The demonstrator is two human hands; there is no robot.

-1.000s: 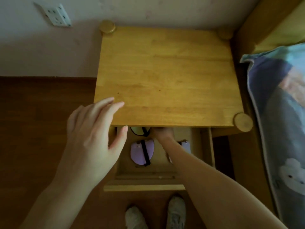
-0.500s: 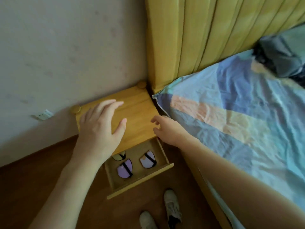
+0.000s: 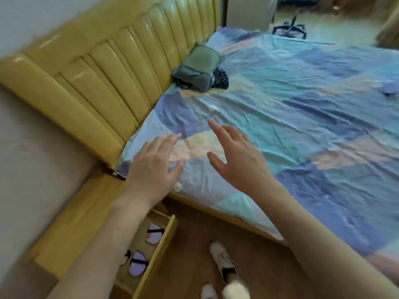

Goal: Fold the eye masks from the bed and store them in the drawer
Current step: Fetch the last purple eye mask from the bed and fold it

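Down at the lower left the drawer (image 3: 166, 238) stands pulled out from the bedside cabinet (image 3: 71, 229), and there are folded eye masks in it: a lilac one (image 3: 153, 233) at the far end, another lilac one (image 3: 136, 266) nearer the camera, and a sliver of a third, darker one (image 3: 125, 258) peeking out from behind the left forearm. So a fair share of the job looks done! Moving across, the left hand (image 3: 154, 169) hovers over the corner of the bed (image 3: 280, 130), fingers spread loose and holding nothing; just beside it the right hand (image 3: 236, 157) is equally empty, fingers fanned wide and pointing across the patchwork sheet. Further right, up at the frame's edge, a small lilac shape (image 3: 389, 88) lies on the sheet, cut off and blurred; it may well be a mask waiting to be folded, though that cannot be settled from here. A green-grey bundle (image 3: 197, 69) sits against the yellow headboard (image 3: 103, 67) with something dark and speckled tucked beside it. The left arm covers part of the drawer, so the full count inside stays unknown, and the whole picture is smeared by motion.
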